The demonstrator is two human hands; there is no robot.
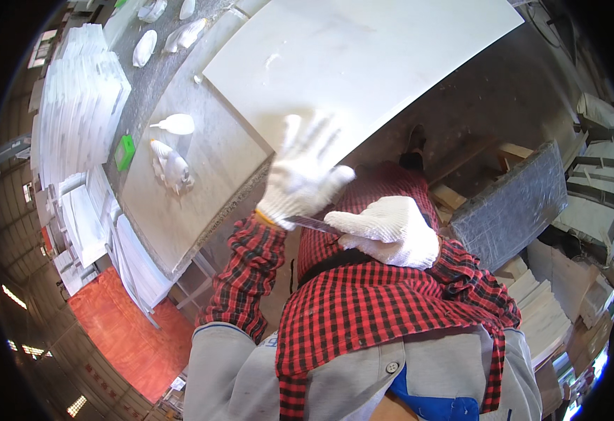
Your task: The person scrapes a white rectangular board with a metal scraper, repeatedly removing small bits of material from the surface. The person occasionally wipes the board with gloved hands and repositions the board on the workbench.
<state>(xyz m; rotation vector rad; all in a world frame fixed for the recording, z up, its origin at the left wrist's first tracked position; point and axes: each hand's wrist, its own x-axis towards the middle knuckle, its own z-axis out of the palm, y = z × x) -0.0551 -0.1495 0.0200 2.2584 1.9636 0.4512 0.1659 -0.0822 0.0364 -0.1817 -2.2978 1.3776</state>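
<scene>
My left hand (301,175), in a white knitted glove, is open with its fingers spread, slightly blurred. It is over the near left edge of a large white slab (363,63); whether it touches the slab I cannot tell. My right hand (394,231), gloved the same way, is closed in front of my checked apron. From its fingers a thin, flat, dark metal strip (309,223), like a blade or scraper, points toward my left wrist. The end of the strip inside the right hand is hidden.
At left, a stone-topped table (216,161) bears a white nozzle bottle (178,124), a crumpled plastic bag (171,167) and a green block (124,152). Stacked white slabs (82,105) and an orange-red sheet (135,330) lie further left. A scratched grey panel (514,203) stands at right.
</scene>
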